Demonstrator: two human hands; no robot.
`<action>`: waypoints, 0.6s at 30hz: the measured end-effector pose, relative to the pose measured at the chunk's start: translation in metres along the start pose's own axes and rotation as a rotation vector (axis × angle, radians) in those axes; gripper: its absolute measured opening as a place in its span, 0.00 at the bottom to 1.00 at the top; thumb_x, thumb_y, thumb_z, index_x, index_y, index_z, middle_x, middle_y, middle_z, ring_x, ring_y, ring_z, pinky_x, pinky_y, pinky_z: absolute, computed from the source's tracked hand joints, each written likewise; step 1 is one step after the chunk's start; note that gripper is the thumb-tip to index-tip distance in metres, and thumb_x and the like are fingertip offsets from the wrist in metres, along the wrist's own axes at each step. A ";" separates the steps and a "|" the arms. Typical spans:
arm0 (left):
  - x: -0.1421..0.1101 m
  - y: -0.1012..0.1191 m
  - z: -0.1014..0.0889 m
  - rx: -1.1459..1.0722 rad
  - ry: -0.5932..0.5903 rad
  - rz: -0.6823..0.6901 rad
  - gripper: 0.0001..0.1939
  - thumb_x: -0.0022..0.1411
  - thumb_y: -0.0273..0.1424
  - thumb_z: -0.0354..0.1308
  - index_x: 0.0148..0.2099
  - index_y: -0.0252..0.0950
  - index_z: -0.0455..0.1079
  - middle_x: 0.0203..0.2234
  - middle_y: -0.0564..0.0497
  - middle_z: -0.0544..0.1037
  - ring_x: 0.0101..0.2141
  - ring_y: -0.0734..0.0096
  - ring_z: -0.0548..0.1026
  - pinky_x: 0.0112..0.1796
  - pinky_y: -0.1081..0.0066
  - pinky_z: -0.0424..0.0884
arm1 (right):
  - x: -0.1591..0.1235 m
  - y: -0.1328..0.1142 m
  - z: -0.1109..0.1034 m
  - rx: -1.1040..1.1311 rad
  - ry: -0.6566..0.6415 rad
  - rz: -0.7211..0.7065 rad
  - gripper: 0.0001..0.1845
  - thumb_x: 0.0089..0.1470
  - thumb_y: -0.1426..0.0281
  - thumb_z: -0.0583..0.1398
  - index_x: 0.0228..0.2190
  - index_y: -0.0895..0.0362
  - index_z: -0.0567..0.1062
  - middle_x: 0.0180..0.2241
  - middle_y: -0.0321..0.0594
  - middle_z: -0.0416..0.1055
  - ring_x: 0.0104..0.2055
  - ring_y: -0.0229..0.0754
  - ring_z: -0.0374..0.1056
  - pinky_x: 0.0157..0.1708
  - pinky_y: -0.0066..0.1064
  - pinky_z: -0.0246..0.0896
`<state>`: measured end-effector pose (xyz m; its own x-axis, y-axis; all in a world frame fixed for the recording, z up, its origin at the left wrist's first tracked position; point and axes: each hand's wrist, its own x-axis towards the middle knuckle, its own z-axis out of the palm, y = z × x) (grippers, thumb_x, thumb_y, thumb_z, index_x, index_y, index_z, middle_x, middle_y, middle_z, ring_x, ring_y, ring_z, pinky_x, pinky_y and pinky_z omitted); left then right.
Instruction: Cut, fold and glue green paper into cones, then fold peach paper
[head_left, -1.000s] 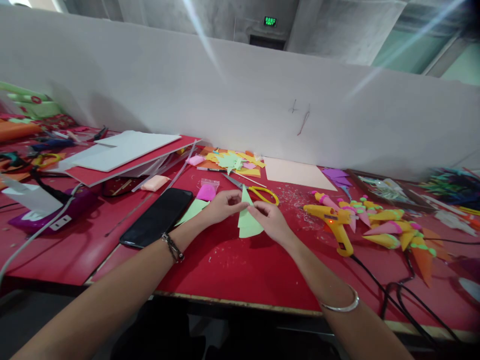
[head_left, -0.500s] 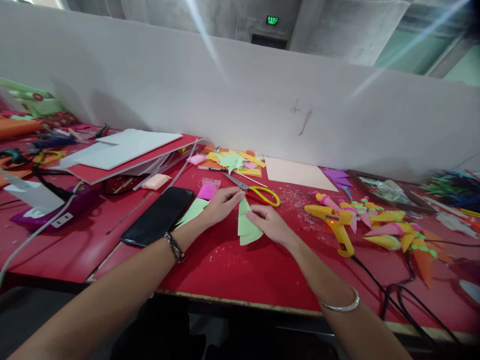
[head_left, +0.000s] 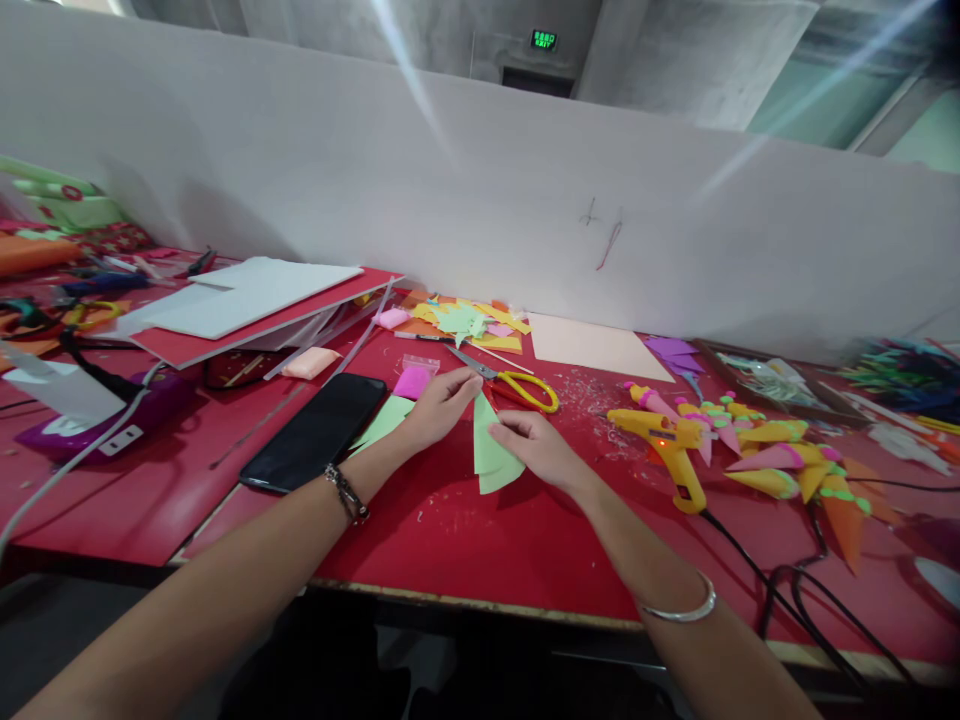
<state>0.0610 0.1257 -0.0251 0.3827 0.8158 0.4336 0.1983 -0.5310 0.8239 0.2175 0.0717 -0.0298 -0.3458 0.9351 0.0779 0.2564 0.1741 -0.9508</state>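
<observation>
A piece of light green paper [head_left: 491, 450], rolled or folded into a pointed cone shape, is held above the red table. My left hand [head_left: 444, 405] pinches its narrow top tip between thumb and fingers. My right hand [head_left: 536, 445] grips its right side, thumb in front and the other fingers behind. Just beyond the hands lie scissors [head_left: 529, 390] with yellow handles, blades pointing to the upper left. More green paper [head_left: 384, 424] lies partly under my left wrist, beside a small bag of pink clay [head_left: 414, 380].
A black phone [head_left: 315, 430] lies left of my hands. To the right are a yellow glue gun [head_left: 667, 445] with its cord and several colourful paper cones [head_left: 765, 484]. Paper scraps [head_left: 461, 320] and a pale sheet [head_left: 596, 347] lie at the back, boards [head_left: 255, 295] at back left.
Almost nothing differs. Both hands keep their hold on the green paper, which has shifted very slightly to the left in view.
</observation>
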 end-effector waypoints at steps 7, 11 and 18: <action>0.005 -0.008 -0.010 -0.038 0.164 -0.047 0.14 0.61 0.36 0.41 0.25 0.36 0.53 0.17 0.58 0.54 0.19 0.79 0.53 0.21 0.77 0.52 | -0.001 0.001 0.001 -0.034 -0.095 -0.012 0.15 0.50 0.60 0.54 0.21 0.58 0.68 0.19 0.32 0.61 0.21 0.32 0.55 0.20 0.24 0.49; 0.006 -0.010 -0.012 -0.017 0.155 -0.075 0.14 0.60 0.37 0.42 0.30 0.35 0.63 0.16 0.58 0.57 0.17 0.79 0.56 0.20 0.78 0.54 | -0.001 0.003 0.002 -0.029 -0.006 0.011 0.16 0.49 0.58 0.53 0.23 0.58 0.69 0.19 0.33 0.62 0.21 0.33 0.57 0.20 0.25 0.50; 0.006 -0.011 -0.009 -0.018 0.085 -0.147 0.14 0.54 0.37 0.51 0.38 0.34 0.71 0.25 0.53 0.73 0.16 0.82 0.61 0.20 0.78 0.59 | 0.002 0.003 0.000 -0.005 0.097 0.017 0.16 0.48 0.57 0.55 0.25 0.58 0.72 0.20 0.34 0.66 0.23 0.35 0.60 0.21 0.26 0.53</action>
<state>0.0529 0.1386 -0.0281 0.2726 0.9014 0.3363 0.2306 -0.4006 0.8868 0.2175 0.0737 -0.0327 -0.2521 0.9634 0.0912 0.2664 0.1597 -0.9505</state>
